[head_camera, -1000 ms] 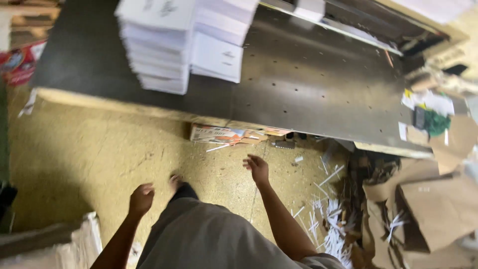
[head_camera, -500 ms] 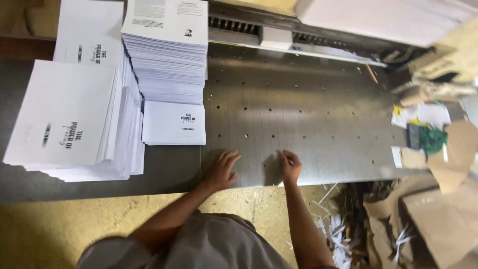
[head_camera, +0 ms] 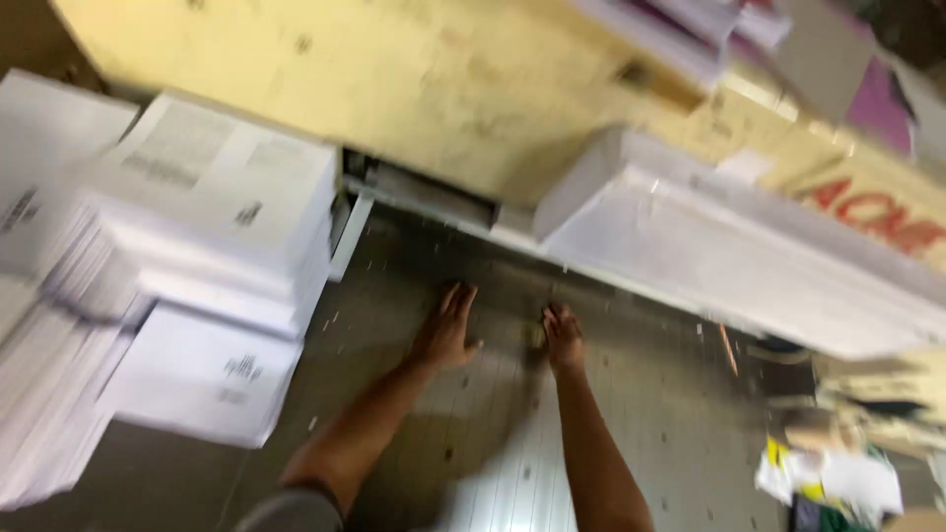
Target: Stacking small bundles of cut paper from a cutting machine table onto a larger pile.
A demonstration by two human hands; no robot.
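We've got both hands, left hand (head_camera: 445,330) and right hand (head_camera: 563,338), spread flat on the metal cutter table (head_camera: 631,433), empty; next we'd probably grab the paper stack (head_camera: 222,212).

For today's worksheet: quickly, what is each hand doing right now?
Left hand: open, flat on the metal table, empty.
Right hand: on the table, fingers curled; cannot tell.

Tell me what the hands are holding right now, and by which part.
Nothing: left hand lies flat and open on the metal table; right hand rests there too, grasping nothing visible.
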